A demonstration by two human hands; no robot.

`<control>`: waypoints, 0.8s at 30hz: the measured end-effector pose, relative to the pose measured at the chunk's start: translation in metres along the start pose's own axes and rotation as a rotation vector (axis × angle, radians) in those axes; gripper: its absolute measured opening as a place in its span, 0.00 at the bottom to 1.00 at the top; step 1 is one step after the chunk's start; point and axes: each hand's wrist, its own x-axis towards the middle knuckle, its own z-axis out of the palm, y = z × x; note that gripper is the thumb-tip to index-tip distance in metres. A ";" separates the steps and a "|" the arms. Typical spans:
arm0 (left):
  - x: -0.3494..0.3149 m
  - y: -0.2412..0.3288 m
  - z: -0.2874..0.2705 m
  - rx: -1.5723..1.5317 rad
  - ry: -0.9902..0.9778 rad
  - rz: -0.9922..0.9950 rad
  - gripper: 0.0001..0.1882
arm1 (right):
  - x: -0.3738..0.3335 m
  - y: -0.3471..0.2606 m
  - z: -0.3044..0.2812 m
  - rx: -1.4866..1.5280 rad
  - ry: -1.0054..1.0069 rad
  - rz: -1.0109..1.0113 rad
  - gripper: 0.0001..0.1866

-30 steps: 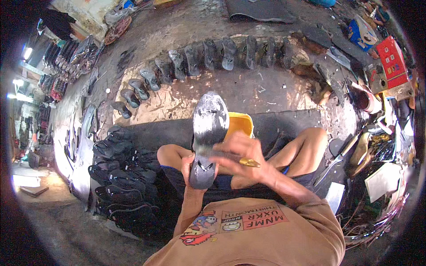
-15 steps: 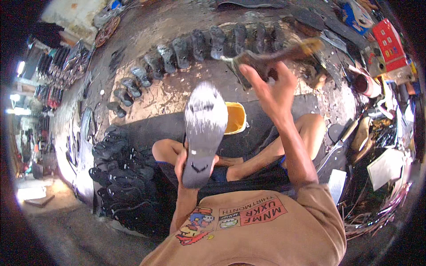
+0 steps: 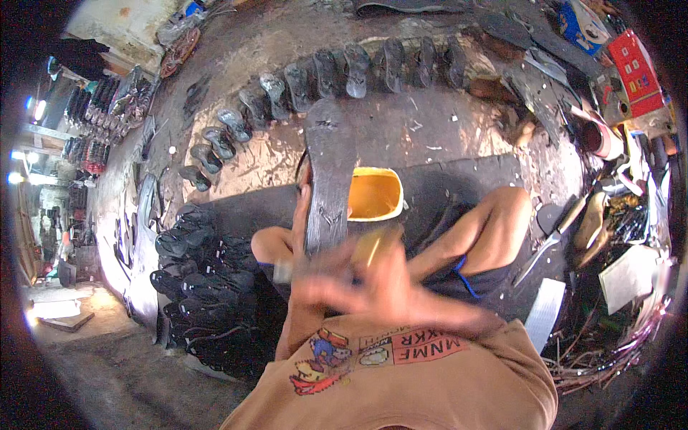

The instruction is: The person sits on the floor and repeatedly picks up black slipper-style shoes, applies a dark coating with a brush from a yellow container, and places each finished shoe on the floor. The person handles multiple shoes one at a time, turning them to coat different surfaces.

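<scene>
My left hand [image 3: 301,222] grips a dark sandal sole [image 3: 331,154] by its edges, underside up, with a V-shaped mark near its close end. The surface looks streaked and wet. Across that close end, my right hand [image 3: 383,283] is smeared by motion, closed around a brush [image 3: 369,251] whose yellowish handle shows as a blur. The brush's working end is too blurred to make out, and the sole's near tip is hidden behind it. Just right of the sole stands a yellow tub [image 3: 376,195] with amber stuff inside.
An arc of dark soles [image 3: 356,72] lies on the floor ahead. Black sandals [image 3: 208,287] are heaped at my left. On the right are a knife [image 3: 545,247], a red box [image 3: 636,72] and scraps. My bent knee [image 3: 498,215] flanks the tub.
My right hand has swung down and left with the brush, from far right to the sole's near end. The sole has tilted, losing its bright glare, and its far end reaches farther forward.
</scene>
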 end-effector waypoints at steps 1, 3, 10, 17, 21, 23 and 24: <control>0.007 0.002 -0.011 0.114 -0.044 0.017 0.31 | -0.013 -0.007 0.013 0.155 0.044 -0.166 0.17; 0.011 0.006 -0.014 0.124 -0.058 0.078 0.31 | 0.004 0.019 0.005 0.156 0.236 0.023 0.16; 0.018 -0.003 0.022 -0.241 -0.027 0.180 0.28 | 0.010 0.036 -0.019 -0.154 0.278 0.125 0.17; 0.008 0.001 0.017 0.202 0.130 0.157 0.43 | 0.005 0.046 -0.033 -0.323 0.226 -0.072 0.13; 0.005 -0.010 0.045 1.341 0.299 0.537 0.26 | 0.039 0.071 -0.049 -0.245 0.368 0.004 0.14; 0.015 -0.010 0.031 0.931 0.231 0.485 0.24 | -0.006 0.030 -0.032 -0.398 -0.010 -0.123 0.14; 0.019 -0.008 0.031 0.510 0.209 0.419 0.22 | -0.037 0.016 -0.014 -0.285 -0.087 -0.250 0.14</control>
